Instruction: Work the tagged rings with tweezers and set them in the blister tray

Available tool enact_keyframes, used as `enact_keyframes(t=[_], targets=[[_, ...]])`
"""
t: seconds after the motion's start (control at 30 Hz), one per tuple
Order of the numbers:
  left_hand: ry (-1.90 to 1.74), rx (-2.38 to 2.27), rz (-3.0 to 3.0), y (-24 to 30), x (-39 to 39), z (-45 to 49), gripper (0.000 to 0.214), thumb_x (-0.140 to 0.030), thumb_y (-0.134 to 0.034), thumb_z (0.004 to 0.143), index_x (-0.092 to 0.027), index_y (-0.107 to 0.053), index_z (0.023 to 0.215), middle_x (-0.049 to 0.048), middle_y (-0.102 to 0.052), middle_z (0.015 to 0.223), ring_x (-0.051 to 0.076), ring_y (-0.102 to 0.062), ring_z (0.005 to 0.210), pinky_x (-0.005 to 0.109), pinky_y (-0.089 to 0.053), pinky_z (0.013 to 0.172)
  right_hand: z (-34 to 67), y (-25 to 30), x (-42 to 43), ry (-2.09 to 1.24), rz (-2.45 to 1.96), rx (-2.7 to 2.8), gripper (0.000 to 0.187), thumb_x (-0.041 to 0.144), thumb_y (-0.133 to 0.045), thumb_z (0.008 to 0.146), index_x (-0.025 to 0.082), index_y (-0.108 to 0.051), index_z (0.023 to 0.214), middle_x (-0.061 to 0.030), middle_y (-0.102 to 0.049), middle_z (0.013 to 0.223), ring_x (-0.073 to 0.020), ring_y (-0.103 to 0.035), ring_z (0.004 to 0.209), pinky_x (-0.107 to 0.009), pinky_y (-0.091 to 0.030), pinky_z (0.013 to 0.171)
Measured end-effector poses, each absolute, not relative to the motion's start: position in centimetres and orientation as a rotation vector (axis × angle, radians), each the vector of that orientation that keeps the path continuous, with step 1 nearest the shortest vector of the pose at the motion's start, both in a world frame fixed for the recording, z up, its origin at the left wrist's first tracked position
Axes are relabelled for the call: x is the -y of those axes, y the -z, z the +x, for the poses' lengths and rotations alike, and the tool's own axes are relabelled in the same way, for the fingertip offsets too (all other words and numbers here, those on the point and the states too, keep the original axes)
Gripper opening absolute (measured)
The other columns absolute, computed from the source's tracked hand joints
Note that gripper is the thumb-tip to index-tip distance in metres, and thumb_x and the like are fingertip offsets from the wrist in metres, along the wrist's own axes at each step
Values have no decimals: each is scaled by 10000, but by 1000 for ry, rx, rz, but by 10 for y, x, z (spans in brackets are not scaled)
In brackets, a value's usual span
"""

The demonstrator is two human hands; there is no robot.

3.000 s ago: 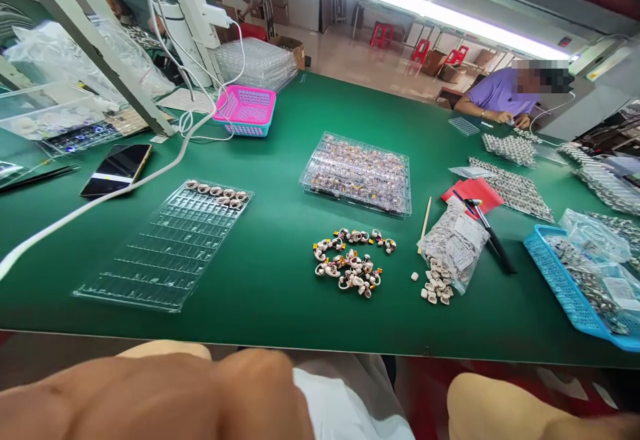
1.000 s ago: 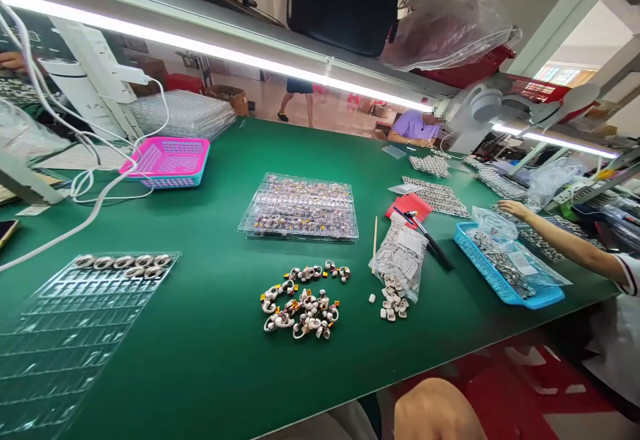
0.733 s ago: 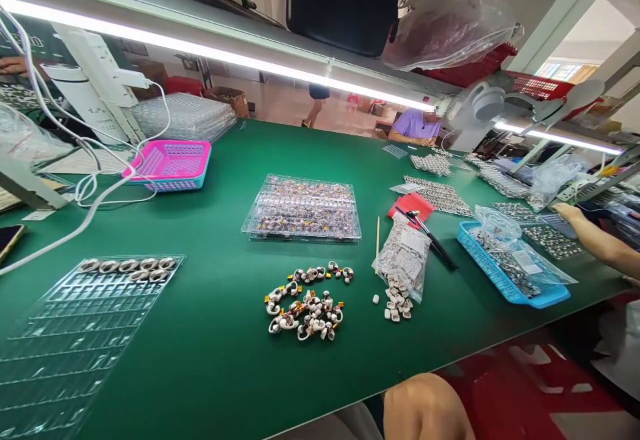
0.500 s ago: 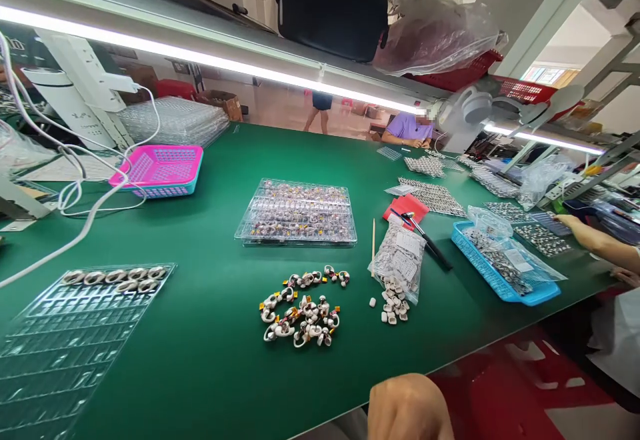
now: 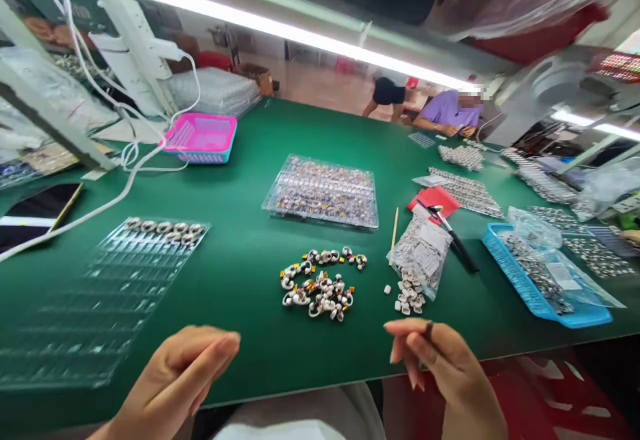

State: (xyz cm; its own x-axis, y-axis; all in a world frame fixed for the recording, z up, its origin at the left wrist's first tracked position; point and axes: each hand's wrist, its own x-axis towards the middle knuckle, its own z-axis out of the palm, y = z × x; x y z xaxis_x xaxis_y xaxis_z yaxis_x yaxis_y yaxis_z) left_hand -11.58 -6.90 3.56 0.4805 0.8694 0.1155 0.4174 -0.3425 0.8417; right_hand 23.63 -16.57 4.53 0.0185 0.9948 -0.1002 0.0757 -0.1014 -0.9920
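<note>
- Worktop (image 5: 245,280) here is green, and a person sits at it with two bare hands well apart from each other.
- The left hand (image 5: 183,377) is by the near edge, its fingers curled in and its thumb and pointing finger close together.
- The right hand (image 5: 445,367) is by the near edge too, with its fingers bent loosely and gaps between them.
- I can't tell if the hands touch the green top.
- A pile of curly white pieces (image 5: 326,285) with orange bits lies on the worktop, farther in than the hands and between them.
- A clear tray (image 5: 115,300) with long slots lies near the left hand; seven rings (image 5: 163,227) sit at its far end, five in one row and two in the next.
- Little white caps (image 5: 411,293) lie near the right hand, at the mouth of a see-through bag (image 5: 425,247), with one cap alone beside them.
- A thin wooden stick (image 5: 395,235) lies just beside the bag, and a tool with a black handle (image 5: 461,247) is on the other side.
- A full clear box (image 5: 325,190) sits behind the curly pile.
- A blue basket (image 5: 515,280) stands over to the right, and a pink basket (image 5: 205,132) is far back on the left.
- A person in purple (image 5: 445,112) sits at the far end.
</note>
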Motion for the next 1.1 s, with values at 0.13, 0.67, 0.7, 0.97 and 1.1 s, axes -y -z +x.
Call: enact_keyframes(t=[0.13, 0.67, 0.7, 0.97, 1.1], targets=[[-728, -962, 1928, -40, 50, -81, 415, -203, -407, 897, -177, -134, 585, -41, -168, 523, 97, -200, 468, 286, -195, 491, 246, -33, 153, -804, -1606, 1192, 338, 409, -526, 972, 200, -696, 1177, -44, -684, 794, -103, -545, 499, -231, -457, 445], [-642, -910, 1805, 12, 0, -5, 194, -333, -521, 908, -178, -614, 837, -31, -555, 607, 105, -458, 523, 221, -358, 545, 234, 14, 18, -381, -2103, 1814, 296, 213, -453, 933, 148, -649, 1145, -147, -621, 1061, -255, -632, 944, -351, -479, 837], [-682, -920, 1825, 12, -1, -7, 233, -344, -522, 912, -177, -586, 764, -45, -505, 563, 95, -414, 500, 219, -326, 526, 232, 15, 15, -400, -2101, 1825, 264, 223, -472, 925, 163, -658, 1102, -131, -617, 1037, -245, -632, 909, -342, -478, 817], [-740, -931, 1793, 5, -10, -9, 411, -377, -536, 918, -176, -428, 577, -61, -367, 518, 83, -353, 496, 220, -288, 508, 230, 5, 25, -506, -2068, 1781, 132, 248, -494, 893, 196, -602, 838, -49, -620, 849, -192, -591, 759, -320, -463, 719], [-743, -840, 1704, 7, -2, -7, 273, -380, -650, 859, -161, -618, 1019, 39, -654, 870, 135, -588, 682, 232, -480, 606, 215, -10, 47, -978, -1770, 1402, 241, 421, -555, 919, 190, -602, 965, 10, -572, 719, -122, -502, 570, -244, -406, 516]])
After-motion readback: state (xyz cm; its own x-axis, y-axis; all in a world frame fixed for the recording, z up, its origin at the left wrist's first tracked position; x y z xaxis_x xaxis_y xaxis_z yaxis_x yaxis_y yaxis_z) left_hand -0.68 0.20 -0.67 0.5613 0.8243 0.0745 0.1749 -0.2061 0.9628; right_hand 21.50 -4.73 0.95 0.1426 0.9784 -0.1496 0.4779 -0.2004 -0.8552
